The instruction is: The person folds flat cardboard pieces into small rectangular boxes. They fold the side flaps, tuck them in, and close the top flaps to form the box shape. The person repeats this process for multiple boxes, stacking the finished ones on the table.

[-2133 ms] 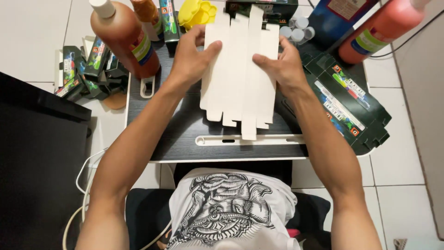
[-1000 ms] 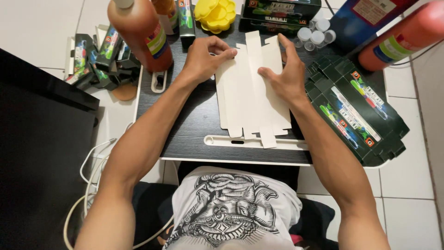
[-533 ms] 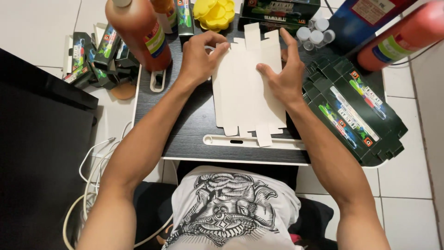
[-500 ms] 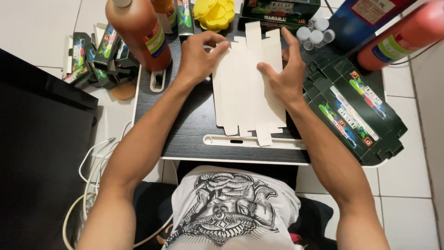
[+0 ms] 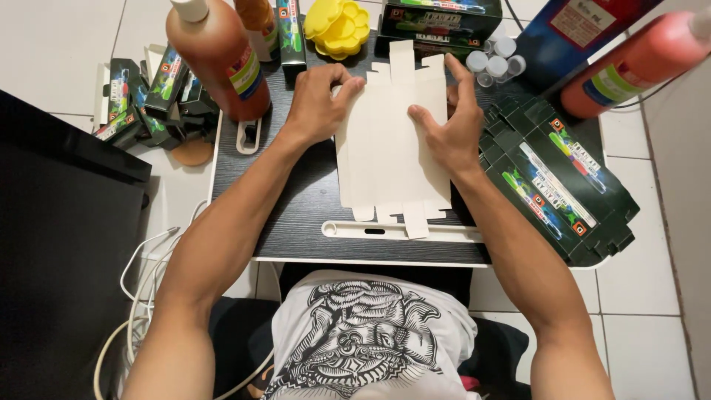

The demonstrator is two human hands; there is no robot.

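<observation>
Head view shows a flat white cardboard box blank (image 5: 392, 141) lying plain side up in the middle of a small black table (image 5: 296, 207). The left hand (image 5: 318, 100) is at the blank's top left corner, with its fingers curled together and pinching that edge. The right hand (image 5: 448, 126) lies on the blank's right side, fingers spread apart and pressing down flat, not gripping. To fold well here, I think the right hand should keep the card pinned hard, while the left lifts its flap slowly along the crease line so the bend comes out straight. Just below the blank, touching its bottom tabs, is the table's white groove strip (image 5: 404, 231), so the card has little room to slide that way. Just above the blank sit a yellow flower-shaped tray (image 5: 337, 26) and some small clear pots (image 5: 492, 65); a quick push upward could knock them. Right of the blank, very near, lies a stack of flat green printed boxes (image 5: 555, 181). Left of the blank is bare black table, the best open room. Further left and up stands a big brown bottle (image 5: 215, 52), close to the left wrist.
</observation>
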